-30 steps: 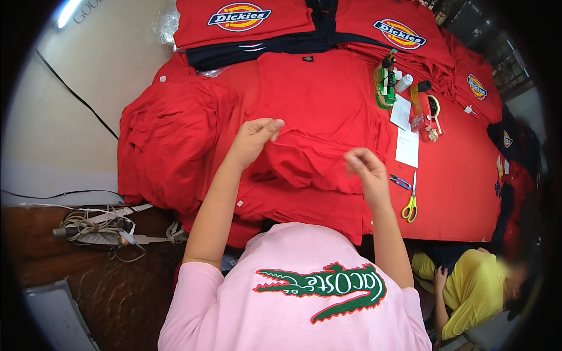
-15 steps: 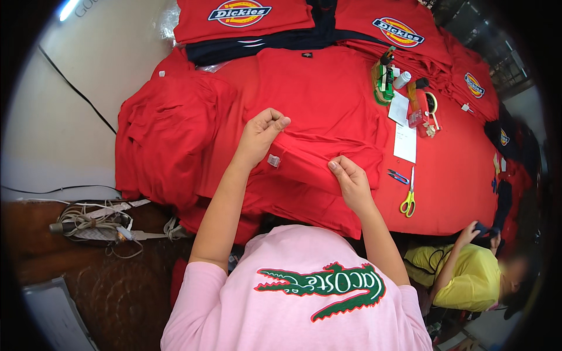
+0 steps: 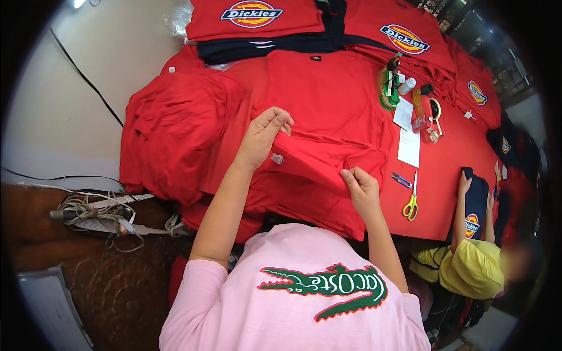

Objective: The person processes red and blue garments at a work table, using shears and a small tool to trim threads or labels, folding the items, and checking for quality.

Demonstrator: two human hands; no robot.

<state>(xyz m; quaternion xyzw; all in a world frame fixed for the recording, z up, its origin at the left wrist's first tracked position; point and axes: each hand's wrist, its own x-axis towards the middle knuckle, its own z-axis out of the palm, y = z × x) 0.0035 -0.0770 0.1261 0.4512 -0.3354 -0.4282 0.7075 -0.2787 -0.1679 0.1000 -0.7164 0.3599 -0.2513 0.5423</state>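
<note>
A red T-shirt (image 3: 322, 82) lies spread in front of me, its dark neck label at the far end. My left hand (image 3: 264, 136) pinches the near edge, beside a small white tag (image 3: 277, 158). Further right, my right hand (image 3: 361, 186) grips the same edge between thumb and fingers. Between the two hands the cloth is lifted and stretched taut. To the right of my right hand lie blue thread snips (image 3: 401, 180) and yellow-handled scissors (image 3: 411, 205), neither touched.
A heap of red garments (image 3: 175, 128) rises at the left. Folded red shirts (image 3: 257, 35) are stacked at the back. White papers (image 3: 409, 146), a green tool holder (image 3: 387, 88) and a tape dispenser (image 3: 426, 120) stand right. A co-worker in yellow (image 3: 471, 269) handles a navy garment (image 3: 475, 199).
The co-worker has raised the navy garment and spread it at the table's right edge. My hands keep their hold on the shirt; the right one sits slightly lower. The view has shifted a little.
</note>
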